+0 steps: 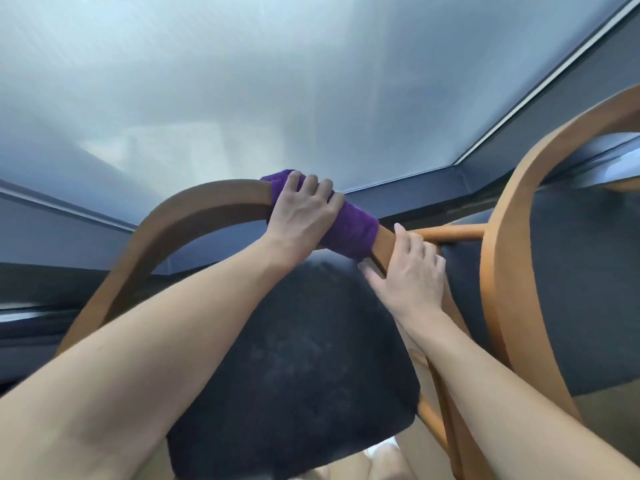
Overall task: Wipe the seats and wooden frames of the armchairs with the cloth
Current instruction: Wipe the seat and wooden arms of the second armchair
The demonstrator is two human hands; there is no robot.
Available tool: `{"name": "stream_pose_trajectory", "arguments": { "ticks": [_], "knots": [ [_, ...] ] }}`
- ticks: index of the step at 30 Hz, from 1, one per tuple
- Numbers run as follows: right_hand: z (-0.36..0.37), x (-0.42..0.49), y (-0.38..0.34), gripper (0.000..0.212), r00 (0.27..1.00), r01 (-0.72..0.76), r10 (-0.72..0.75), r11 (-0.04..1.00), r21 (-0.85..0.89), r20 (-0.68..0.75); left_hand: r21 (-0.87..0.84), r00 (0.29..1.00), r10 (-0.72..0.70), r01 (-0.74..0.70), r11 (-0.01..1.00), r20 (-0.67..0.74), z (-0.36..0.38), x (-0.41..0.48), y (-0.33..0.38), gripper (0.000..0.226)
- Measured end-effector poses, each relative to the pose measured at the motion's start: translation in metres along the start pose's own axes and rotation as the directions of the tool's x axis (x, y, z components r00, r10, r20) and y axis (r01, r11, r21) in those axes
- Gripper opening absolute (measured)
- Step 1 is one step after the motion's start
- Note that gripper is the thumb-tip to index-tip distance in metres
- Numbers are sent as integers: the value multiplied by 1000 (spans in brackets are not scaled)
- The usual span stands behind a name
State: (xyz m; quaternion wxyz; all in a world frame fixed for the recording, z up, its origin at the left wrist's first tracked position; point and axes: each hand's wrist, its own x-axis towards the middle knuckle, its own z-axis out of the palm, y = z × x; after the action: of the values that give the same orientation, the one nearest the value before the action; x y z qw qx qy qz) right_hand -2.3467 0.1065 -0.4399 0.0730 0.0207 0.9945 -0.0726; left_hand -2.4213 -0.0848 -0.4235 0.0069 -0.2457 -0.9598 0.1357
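A purple cloth (351, 230) is wrapped over the top of the curved wooden frame (180, 223) of the near armchair. My left hand (304, 213) grips the cloth and the frame together, fingers curled over the far side. Just to the right, my right hand (408, 271) holds the bare wood of the same frame below the cloth, thumb on the near side. The chair's dark seat cushion (294, 358) lies under both forearms.
A second armchair stands at the right, with its own wooden arch (509, 237) and dark upholstery (581, 289). Behind both chairs is a frosted window (277, 81) with a dark sill (415, 199). Light floor shows at the bottom right.
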Motion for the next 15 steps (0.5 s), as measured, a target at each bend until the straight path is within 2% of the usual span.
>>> {"name": "stream_pose_trajectory", "arguments": {
  "ticks": [3, 5, 7, 11, 15],
  "knots": [
    [9, 28, -35, 84, 977, 212, -213, 976, -45, -21, -20, 997, -69, 69, 997, 24, -10, -10, -16, 46],
    [10, 34, -45, 88, 977, 214, -212, 965, -150, 34, -57, 992, -119, 121, 991, 43, -15, -19, -30, 62],
    [9, 34, -44, 86, 981, 194, -189, 961, -197, 46, -84, 981, -191, 193, 978, 38, -19, -30, -48, 63],
    [-2, 41, -45, 53, 980, 190, -185, 980, -64, 75, -145, 926, -341, 364, 920, 162, -21, -64, -91, 64],
    [-6, 47, -43, 46, 974, 210, -206, 977, -41, 92, -221, 842, -483, 532, 817, 242, -14, -99, -116, 72]
  ]
}}
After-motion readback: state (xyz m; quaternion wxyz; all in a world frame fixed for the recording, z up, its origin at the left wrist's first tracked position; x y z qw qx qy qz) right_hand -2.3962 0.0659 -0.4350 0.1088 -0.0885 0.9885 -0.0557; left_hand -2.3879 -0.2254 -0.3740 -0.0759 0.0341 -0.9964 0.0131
